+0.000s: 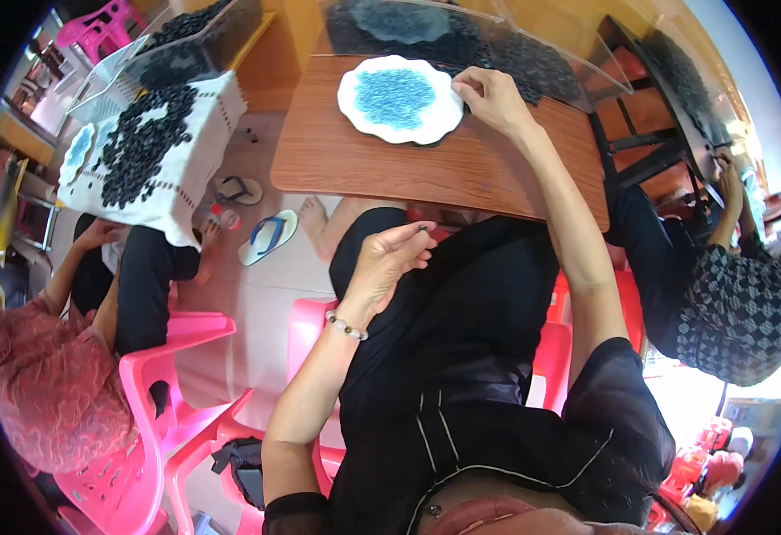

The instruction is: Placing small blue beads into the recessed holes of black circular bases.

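Note:
My left hand [390, 267] is raised over my lap, in front of the wooden table [337, 165]. Thumb and forefinger pinch a small dark piece [423, 228], too small to name. On the table lies a white scalloped plate [448, 111] covered in the middle with many tiny blue bits [395, 96]. My right hand [497, 102] is at the plate's right rim, fingertips pinched together. Whether they hold a bit or touch the rim I cannot tell. Loose black pieces [526, 85] lie just behind that hand.
Clear bins of black pieces [533, 58] stand along the table's back. At left, a person [52, 383] sits by a cloth-covered table [172, 205] heaped with black pieces. Another person [738, 312] works at right. Pink chairs [176, 401] and a sandal [268, 237] are on the floor.

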Motion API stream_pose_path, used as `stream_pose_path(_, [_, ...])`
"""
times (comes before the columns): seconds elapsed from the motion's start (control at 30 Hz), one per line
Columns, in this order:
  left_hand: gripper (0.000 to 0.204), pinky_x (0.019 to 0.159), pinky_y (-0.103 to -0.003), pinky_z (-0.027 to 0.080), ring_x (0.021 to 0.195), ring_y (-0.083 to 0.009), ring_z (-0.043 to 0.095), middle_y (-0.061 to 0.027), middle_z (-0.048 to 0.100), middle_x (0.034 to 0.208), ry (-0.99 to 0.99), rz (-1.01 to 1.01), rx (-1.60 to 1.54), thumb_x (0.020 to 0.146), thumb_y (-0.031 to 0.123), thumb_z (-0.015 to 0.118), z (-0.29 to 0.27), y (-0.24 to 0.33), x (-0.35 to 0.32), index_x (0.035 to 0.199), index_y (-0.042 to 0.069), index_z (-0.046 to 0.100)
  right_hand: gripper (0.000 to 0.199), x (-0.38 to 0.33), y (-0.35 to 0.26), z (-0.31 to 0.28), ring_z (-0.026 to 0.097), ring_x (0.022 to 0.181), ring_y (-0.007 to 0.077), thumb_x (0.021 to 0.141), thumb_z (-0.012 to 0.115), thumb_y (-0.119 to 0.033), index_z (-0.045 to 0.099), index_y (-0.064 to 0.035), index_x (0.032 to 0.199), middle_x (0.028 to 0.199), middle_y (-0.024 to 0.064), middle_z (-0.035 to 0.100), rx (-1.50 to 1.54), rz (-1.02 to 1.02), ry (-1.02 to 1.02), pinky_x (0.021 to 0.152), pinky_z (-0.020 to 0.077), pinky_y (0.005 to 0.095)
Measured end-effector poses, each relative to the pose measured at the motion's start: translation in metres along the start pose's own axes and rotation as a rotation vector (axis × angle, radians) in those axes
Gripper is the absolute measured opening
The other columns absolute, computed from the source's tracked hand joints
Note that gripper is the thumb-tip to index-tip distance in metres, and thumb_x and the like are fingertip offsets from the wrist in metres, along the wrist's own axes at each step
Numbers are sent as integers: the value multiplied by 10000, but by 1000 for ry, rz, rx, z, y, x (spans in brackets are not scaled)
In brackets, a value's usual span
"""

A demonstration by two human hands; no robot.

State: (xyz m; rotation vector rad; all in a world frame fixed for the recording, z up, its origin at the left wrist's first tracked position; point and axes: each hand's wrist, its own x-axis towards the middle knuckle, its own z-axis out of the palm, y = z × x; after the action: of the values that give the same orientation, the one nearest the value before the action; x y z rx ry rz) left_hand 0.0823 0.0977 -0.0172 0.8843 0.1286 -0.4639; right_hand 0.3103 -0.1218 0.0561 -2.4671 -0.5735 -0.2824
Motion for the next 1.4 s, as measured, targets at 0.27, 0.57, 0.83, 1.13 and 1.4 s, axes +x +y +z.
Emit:
stream_pose_path(0.27, [333, 741, -224, 536, 807, -87, 644, -57, 713, 967, 14, -10, 4, 954, 198, 705, 0, -1, 1, 1219, -2, 678, 197, -21, 29, -24, 699, 921, 354, 900, 650, -164, 729, -29, 1019, 944, 188, 731, -174, 146, -75, 823, 541, 436])
stream_pose_path(0.57, [306, 739, -223, 543, 801, -85, 647, -47, 711, 952, 42, -27, 26, 961, 200, 695, 1, -4, 1, 1201, 10, 688, 192, -24, 28, -15, 696, 894, 341, 864, 688, -148, 736, -53, 1025, 917, 181, 728, -142, 191, -84, 806, 539, 434])
stream_pose_path(0.83, [296, 726, -223, 552, 796, -91, 659, -66, 723, 969, 39, -36, 34, 959, 193, 696, 1, -3, 0, 1189, 8, 690, 192, -25, 23, -8, 693, 865, 327, 853, 701, -153, 732, -27, 995, 873, 159, 724, -205, 175, -93, 778, 533, 436])
stream_pose_path(1.13, [300, 730, -222, 557, 797, -91, 664, -68, 724, 968, 38, -35, 21, 961, 190, 692, 1, -5, 1, 1196, 4, 680, 236, -24, 26, -8, 694, 842, 319, 869, 681, -140, 729, -35, 1075, 840, 145, 718, -99, 162, -53, 776, 534, 426])
stream_pose_path(1.4, [327, 727, -230, 535, 842, -92, 667, -109, 746, 1027, 77, 85, 111, 922, 128, 736, 2, -8, 0, 1210, -16, 679, 249, -20, 16, 1, 697, 844, 306, 878, 697, -178, 722, -49, 1090, 861, 129, 732, -173, 102, -116, 789, 535, 432])
